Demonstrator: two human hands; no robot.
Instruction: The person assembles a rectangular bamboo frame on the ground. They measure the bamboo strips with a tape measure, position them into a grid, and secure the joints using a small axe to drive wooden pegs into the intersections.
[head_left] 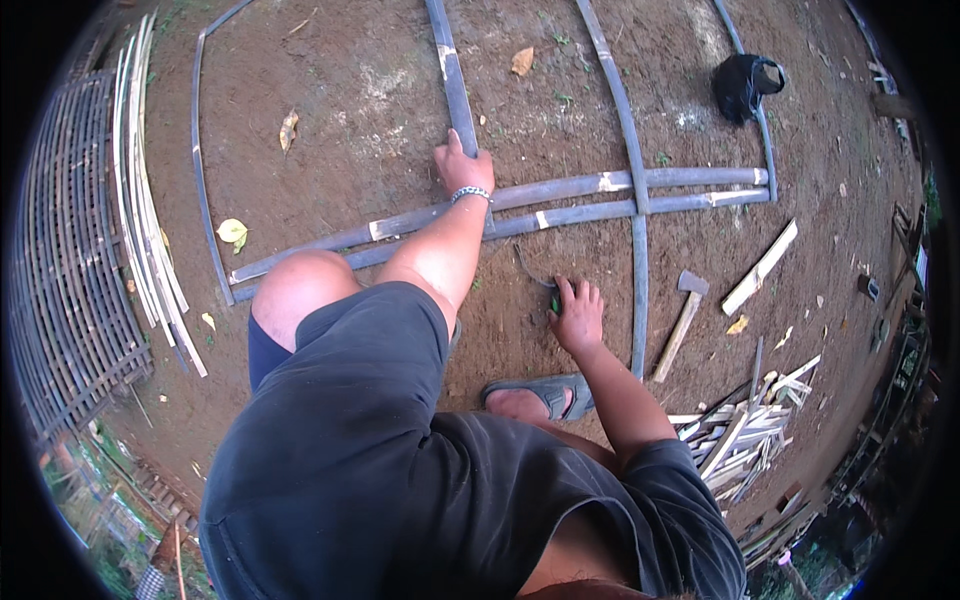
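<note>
My left hand (465,168) is closed around a long grey bamboo strip (448,70) that runs away from me. Just under that hand, the strip crosses two bamboo strips (560,190) lying side by side across the ground. Low over the soil, my right hand (578,315) has its fingers bent over a small thing with a bit of green showing. A thin, dark, curved piece (528,265) reaches out from there; the fingers hide most of what they hold. Right of this hand, another lengthwise bamboo strip (640,270) overlaps the crosswise ones.
A hatchet (680,322) with a wooden handle lies at the right, near a pale split piece of wood (760,267). Wood offcuts (740,445) are heaped closer to me. A black bag (740,88) sits far right. Slender pale strips (140,190) and a slatted panel (65,250) lie left.
</note>
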